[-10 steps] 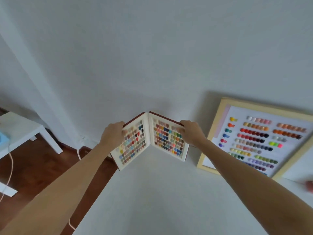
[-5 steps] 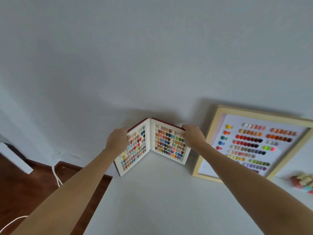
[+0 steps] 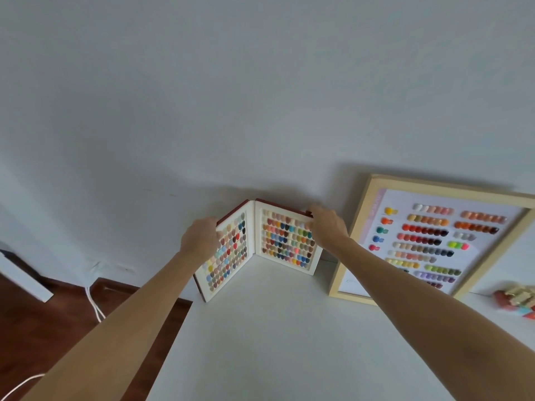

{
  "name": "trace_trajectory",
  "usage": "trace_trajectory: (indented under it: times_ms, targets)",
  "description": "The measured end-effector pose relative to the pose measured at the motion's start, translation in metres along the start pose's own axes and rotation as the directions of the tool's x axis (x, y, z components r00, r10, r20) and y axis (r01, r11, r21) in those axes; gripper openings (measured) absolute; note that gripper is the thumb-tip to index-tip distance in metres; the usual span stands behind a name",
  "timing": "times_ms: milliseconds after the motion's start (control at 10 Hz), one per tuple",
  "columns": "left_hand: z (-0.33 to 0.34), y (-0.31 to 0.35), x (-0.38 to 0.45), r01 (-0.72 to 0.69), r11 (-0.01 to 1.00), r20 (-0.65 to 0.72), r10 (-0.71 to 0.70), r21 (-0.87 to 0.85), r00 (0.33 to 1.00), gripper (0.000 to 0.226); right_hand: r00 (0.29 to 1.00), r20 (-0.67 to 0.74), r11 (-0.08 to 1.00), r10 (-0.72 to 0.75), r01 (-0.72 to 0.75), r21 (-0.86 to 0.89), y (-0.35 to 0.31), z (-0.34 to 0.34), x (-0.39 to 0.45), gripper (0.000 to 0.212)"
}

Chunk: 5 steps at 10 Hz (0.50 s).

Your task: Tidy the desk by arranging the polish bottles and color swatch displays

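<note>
A swatch book (image 3: 285, 241) with dark red covers stands open like a V at the far left corner of the white desk (image 3: 289, 342), its two pages full of small colored nail tips. My left hand (image 3: 199, 237) grips the top of its left page. My right hand (image 3: 327, 227) holds the top right corner of its right page. A wood-framed swatch board (image 3: 434, 241) with rows of colored tips leans against the wall just to the right. A few polish bottles (image 3: 518, 302) lie blurred at the right edge.
The white wall (image 3: 260, 96) rises directly behind the desk. Beyond the desk's left edge is dark wooden floor (image 3: 52, 328) with a white cable (image 3: 94, 305) and a white furniture leg (image 3: 23, 276).
The view has swung to the right and up, so the small white side table left the frame and the bottles came in. Both hands stay on the open book, which stands slightly farther back.
</note>
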<state>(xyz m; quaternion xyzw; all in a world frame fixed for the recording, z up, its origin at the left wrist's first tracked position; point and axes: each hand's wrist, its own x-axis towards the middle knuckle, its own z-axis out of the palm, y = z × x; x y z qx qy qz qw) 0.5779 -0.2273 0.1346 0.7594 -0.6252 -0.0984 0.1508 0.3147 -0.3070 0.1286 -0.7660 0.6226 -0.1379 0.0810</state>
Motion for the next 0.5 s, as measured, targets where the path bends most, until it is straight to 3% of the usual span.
trace_trajectory:
  times_ms: [100, 200, 300, 500]
  targets:
    - [-0.002, 0.004, -0.004, 0.031, 0.999, -0.013, -0.031, 0.03, 0.999, 0.013, 0.997, -0.065, 0.999, -0.039, 0.039, -0.012, -0.005, -0.008, -0.007, 0.04]
    - [-0.007, 0.014, -0.007, 0.008, 0.999, -0.117, -0.002, 0.054, 0.993, 0.024, 0.985, -0.136, 0.994, -0.109, 0.106, -0.028, -0.008, -0.017, -0.018, 0.037]
    - [-0.011, 0.035, -0.015, -0.081, 0.994, -0.236, 0.096, 0.074, 0.967, 0.035, 0.975, -0.175, 0.99, -0.139, 0.138, -0.022, -0.007, -0.029, -0.037, 0.036]
    - [-0.003, 0.088, -0.051, -0.271, 0.963, -0.287, 0.258, -0.003, 0.922, 0.038, 0.986, -0.129, 0.994, -0.108, 0.108, -0.003, 0.026, -0.056, -0.092, 0.022]
